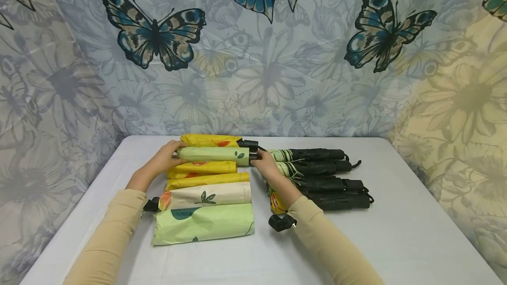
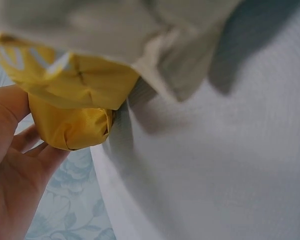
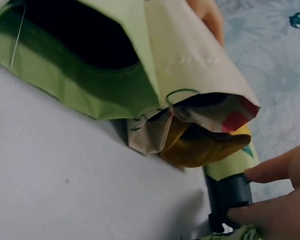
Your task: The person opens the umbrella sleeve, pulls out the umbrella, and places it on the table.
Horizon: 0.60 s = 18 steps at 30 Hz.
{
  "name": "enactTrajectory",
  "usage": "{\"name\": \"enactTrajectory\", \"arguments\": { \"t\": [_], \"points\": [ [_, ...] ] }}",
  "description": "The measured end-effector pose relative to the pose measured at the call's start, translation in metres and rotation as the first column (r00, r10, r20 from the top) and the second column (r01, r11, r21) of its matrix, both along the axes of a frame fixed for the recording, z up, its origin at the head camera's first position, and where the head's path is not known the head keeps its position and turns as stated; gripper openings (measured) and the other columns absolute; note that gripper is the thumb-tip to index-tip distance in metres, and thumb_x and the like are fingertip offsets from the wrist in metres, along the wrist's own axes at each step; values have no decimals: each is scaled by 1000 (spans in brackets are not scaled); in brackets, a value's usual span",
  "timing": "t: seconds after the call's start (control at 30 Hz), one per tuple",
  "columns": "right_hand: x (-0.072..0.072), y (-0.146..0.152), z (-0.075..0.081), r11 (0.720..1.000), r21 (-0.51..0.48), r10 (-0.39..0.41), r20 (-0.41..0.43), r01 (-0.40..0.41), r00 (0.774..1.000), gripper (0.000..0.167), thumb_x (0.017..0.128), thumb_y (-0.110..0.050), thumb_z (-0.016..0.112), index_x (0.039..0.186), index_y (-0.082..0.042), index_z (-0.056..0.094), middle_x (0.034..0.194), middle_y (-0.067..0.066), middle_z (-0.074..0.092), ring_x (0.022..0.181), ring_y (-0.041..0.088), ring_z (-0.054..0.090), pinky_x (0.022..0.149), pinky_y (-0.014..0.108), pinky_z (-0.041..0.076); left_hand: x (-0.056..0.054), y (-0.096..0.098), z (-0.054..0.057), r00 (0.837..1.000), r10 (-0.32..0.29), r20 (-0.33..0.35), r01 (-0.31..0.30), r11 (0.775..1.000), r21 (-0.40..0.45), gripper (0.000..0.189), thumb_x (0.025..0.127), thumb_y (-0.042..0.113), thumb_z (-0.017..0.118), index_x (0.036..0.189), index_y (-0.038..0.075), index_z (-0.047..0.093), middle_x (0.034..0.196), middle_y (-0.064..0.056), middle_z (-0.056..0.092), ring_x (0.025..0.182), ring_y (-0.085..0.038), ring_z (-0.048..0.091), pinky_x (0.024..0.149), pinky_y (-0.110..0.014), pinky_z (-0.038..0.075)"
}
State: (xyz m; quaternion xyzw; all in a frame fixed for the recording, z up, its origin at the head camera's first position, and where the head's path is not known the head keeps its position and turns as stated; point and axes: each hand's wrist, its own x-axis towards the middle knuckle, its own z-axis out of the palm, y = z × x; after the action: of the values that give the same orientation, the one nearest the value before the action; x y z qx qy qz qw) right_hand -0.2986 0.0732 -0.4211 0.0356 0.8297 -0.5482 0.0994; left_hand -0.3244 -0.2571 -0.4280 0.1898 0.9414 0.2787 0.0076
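A folded umbrella in a light green sleeve (image 1: 210, 155) lies level among the row in the head view, its black handle (image 3: 230, 192) toward the right. My left hand (image 1: 163, 158) grips its left end, fingers above and thumb below. My right hand (image 1: 266, 165) pinches the black handle end between thumb and finger. In the left wrist view a yellow sleeve (image 2: 82, 125) covers what the left fingers hold. Behind the green umbrella lies a yellow one (image 1: 207, 140) with a black handle; nearer me are two yellow sleeves (image 1: 202, 169), a cream sleeve (image 1: 222, 193) and a wide green sleeve (image 1: 210, 223).
On the right, several folded black umbrellas (image 1: 328, 184) lie side by side, partly behind my right forearm. A black strapped object (image 1: 282, 222) rests by that forearm. The white table (image 1: 416, 232) meets a butterfly-patterned cloth (image 1: 269, 87) at the back.
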Motion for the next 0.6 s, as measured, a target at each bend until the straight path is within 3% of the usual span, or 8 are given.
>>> {"name": "enactTrajectory", "arguments": {
  "t": [0.13, 0.2, 0.4, 0.6],
  "points": [
    [-3, -2, -8, 993, 115, 41, -46, -35, 998, 66, 90, 2, 59, 149, 6, 30, 152, 27, 35, 138, 42, 40, 110, 50, 41, 0, 0, 1, 1000, 7, 12, -7, 1000, -4, 45, 89, -1, 66, 131, -7, 50, 125, -30, 48, 113, -45, 54, 94, -52, 53],
    [-2, -2, -10, 992, 124, 42, -65, -34, 997, 67, 87, 5, 59, 149, 7, 31, 152, 27, 35, 135, 42, 42, 108, 49, 43, -1, 1, 1, 1000, 13, 20, -13, 1000, -6, 46, 89, 0, 67, 131, -7, 50, 127, -31, 49, 113, -45, 54, 93, -52, 53],
    [2, -4, -8, 998, 66, -13, -89, 19, 996, 65, 84, 10, 56, 146, 4, 39, 151, 25, 39, 135, 40, 43, 94, 40, 48, -1, 4, 1, 999, 37, 36, -36, 999, -14, 47, 88, 1, 69, 130, -2, 50, 131, -28, 54, 115, -45, 57, 91, -52, 54],
    [7, -6, -5, 997, -36, -74, -91, 71, 993, 65, 82, 16, 53, 145, 4, 41, 150, 23, 42, 138, 36, 42, 83, 29, 44, 1, 4, -2, 998, 46, 36, -46, 999, -24, 52, 89, 3, 68, 137, -1, 50, 135, -30, 52, 120, -46, 54, 96, -53, 52]
  ]
}}
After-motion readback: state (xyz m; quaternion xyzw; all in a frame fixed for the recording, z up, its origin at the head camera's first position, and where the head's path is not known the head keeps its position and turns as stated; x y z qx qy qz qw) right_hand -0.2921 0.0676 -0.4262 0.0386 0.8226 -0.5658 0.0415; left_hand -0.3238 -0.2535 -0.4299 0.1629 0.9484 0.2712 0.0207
